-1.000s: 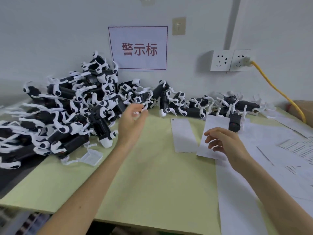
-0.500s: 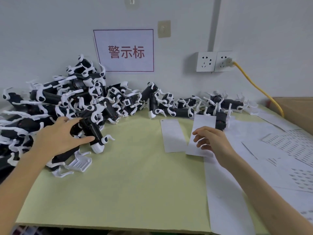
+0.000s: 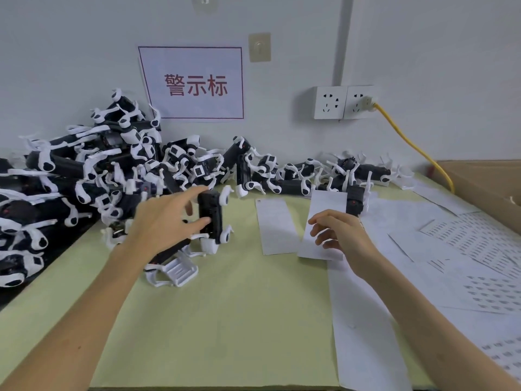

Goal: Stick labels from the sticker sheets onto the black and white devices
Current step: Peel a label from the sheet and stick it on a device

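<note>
The person's left hand [image 3: 166,221] grips one black and white device [image 3: 211,215], fingers and thumb curled round its dark body, holding it upright over the green table [image 3: 225,306] just in front of the heaped pile of devices [image 3: 98,170] along the wall. The right hand [image 3: 342,235] holds a sticker sheet [image 3: 325,204] by its near end, fingers curled over it. A second sheet [image 3: 275,224] lies flat between the hands.

— Where's the heap [image 3: 84,176]?
— Left on the tabletop [image 3: 225,320], trailing along the wall [image 3: 423,66]. One device [image 3: 210,215] is just before it.
— The sheets [image 3: 451,249]?
— Right side, box [image 3: 485,179] behind them. A sign [image 3: 191,83] hangs above the heap.
</note>
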